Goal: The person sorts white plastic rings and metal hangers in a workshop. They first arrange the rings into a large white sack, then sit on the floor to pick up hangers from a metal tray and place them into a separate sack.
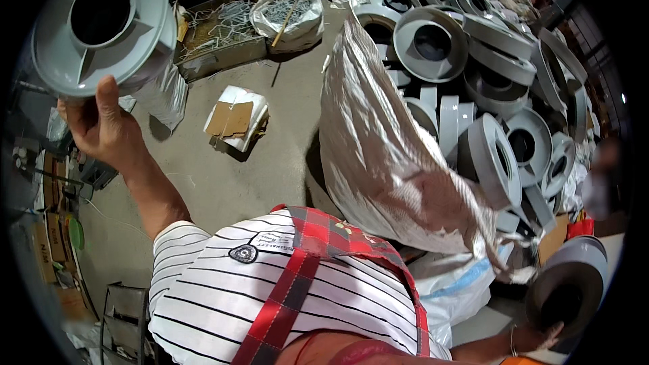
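Raised at the upper left, my left hand is closed on the lower edge of a grey plastic flanged ring, thumb in front. This ring has a round middle hole and ribs running out to its rim. At the lower right, my right hand grips the bottom rim of a second grey plastic ring; part of this hand is hidden behind the rim. A large white woven sack full of similar grey rings stands in front of me to the right.
On the floor ahead lies a white bundle with brown cardboard. Behind it stand a metal tray of bent wire pieces and a white sack of metal pieces. Cardboard boxes line the left; a dark metal frame stands near me.
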The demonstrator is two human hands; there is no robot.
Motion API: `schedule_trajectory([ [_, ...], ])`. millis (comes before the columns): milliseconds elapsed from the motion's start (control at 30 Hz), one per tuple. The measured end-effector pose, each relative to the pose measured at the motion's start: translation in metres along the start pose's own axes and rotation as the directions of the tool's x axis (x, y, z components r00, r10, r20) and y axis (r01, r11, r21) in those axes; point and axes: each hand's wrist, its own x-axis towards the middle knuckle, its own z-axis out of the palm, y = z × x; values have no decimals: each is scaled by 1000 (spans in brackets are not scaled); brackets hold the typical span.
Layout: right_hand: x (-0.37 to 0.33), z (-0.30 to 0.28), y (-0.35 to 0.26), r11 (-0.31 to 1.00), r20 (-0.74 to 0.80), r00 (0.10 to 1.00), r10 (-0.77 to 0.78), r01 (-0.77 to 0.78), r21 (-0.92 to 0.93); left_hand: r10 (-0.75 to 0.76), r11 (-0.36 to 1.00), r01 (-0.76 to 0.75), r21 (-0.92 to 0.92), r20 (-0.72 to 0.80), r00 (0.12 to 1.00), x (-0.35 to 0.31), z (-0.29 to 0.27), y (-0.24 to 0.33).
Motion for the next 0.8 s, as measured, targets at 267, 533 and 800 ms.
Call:
schedule_trajectory([
  [267, 53, 140, -11, 978, 191, 963, -188, 166, 125, 15, 957, 32, -289, 157, 987, 29, 143, -72],
  [533, 32, 357, -89, 857, 296, 816, -496, 406, 317, 440, 864, -252, -435, 410, 799, 14, 374, -173],
  [800, 99, 534, -23, 934, 630, 738, 240, -353, 57, 447, 727, 421, -542, 839, 310, -94, 534, -222],
])
